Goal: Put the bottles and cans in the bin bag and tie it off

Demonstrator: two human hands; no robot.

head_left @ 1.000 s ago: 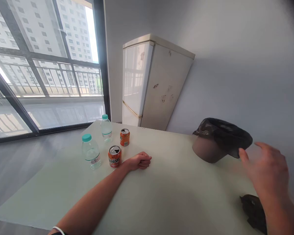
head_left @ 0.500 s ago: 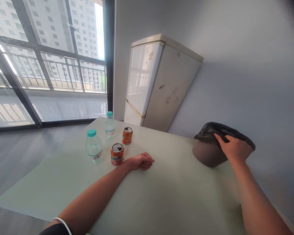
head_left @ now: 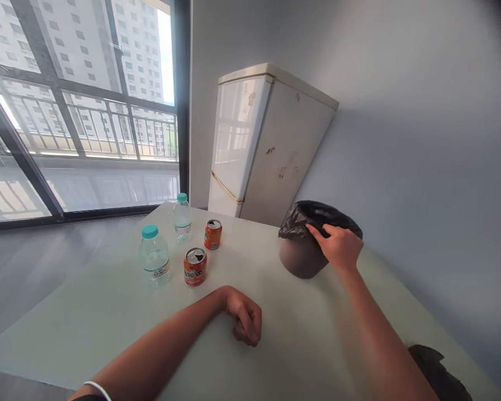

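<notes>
My right hand [head_left: 340, 245] grips the near rim of a brownish trash can [head_left: 303, 257], pinching the black garbage bag [head_left: 294, 223] that lines it and folds over its edge. The can stands on the table, slightly tilted in view. Curled into a loose fist, my left hand [head_left: 245, 317] rests on the tabletop, and I see nothing in it. Beyond that hand are two orange soda cans, a nearer one [head_left: 195, 267] and a farther one [head_left: 212, 234], both with opened tops. To their left stand two clear plastic bottles with teal caps, one nearer [head_left: 155, 259] and one farther [head_left: 182, 220].
The pale table [head_left: 108, 323] extends toward a wall on the right. A black crumpled thing [head_left: 438, 370] lies by my right forearm. A worn white refrigerator [head_left: 284, 145] stands behind the table, and a large glass sliding door [head_left: 83, 111] is at the left.
My right hand has brought the trash can left, nearer the soda cans. My left hand has drawn back toward me and bent downward. The black crumpled thing has come into view.
</notes>
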